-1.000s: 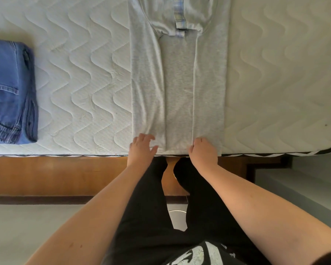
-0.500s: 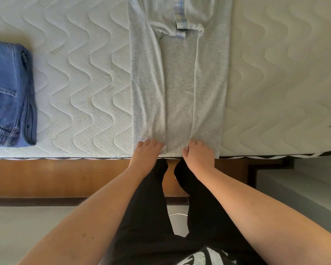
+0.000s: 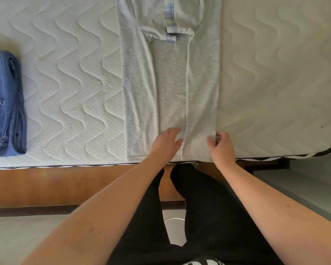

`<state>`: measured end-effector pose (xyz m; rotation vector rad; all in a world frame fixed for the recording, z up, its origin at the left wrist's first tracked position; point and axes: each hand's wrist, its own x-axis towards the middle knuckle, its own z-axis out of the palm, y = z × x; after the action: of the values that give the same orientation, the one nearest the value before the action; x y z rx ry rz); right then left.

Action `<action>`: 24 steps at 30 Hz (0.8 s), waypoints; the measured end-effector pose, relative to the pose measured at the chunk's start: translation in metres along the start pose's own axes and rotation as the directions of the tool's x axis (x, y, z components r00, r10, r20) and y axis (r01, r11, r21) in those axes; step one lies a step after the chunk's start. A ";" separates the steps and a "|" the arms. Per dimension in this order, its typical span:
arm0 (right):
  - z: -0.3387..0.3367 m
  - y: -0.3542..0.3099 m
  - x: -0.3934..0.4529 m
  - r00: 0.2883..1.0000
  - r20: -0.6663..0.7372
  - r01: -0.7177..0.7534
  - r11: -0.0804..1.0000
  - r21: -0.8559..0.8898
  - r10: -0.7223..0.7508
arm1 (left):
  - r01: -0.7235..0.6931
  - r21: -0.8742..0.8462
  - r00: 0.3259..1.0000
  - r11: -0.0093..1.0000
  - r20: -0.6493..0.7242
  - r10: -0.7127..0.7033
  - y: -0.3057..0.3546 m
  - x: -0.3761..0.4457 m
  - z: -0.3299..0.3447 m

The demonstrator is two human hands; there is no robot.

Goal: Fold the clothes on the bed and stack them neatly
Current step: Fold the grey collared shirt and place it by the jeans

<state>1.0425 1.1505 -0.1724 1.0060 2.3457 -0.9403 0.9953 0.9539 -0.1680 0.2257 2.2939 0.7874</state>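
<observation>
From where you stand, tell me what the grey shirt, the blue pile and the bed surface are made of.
Grey shirt: looks like soft heathered cotton jersey, matte, speckled, draping in limp folds.
Blue pile: denim, seemingly jeans, with faded wash, stitched seams and a thick hem.
Bed surface: a white quilted mattress cover, probably a knit, with wavy stitching and a slight sheen.

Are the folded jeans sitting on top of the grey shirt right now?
No. The folded jeans lie on the mattress well apart from the grey shirt.

soft matt grey jersey shirt (image 3: 170,88) on a quilted white mattress (image 3: 75,83), blue denim jeans (image 3: 4,106), glossy wooden bedframe (image 3: 55,184).
</observation>
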 end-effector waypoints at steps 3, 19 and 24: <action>-0.002 0.003 0.014 0.976 0.182 -0.113 0.993 -0.035 0.117 | 0.243 -0.341 0.965 0.908 -0.008 -0.261 0.032 0.037 0.001; -0.018 -0.012 0.039 0.995 -0.008 0.098 0.994 0.046 -0.098 | 0.319 -0.549 0.876 0.773 -0.140 -0.461 0.048 0.087 -0.016; -0.020 -0.047 0.081 0.996 -0.072 0.054 0.994 0.095 -0.047 | 0.371 -0.675 0.823 0.638 -0.079 -0.562 0.058 0.130 -0.035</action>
<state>0.9522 1.1789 -0.1871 1.0365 2.4131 -1.0631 0.8719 1.0310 -0.1861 -0.8322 2.0254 1.3068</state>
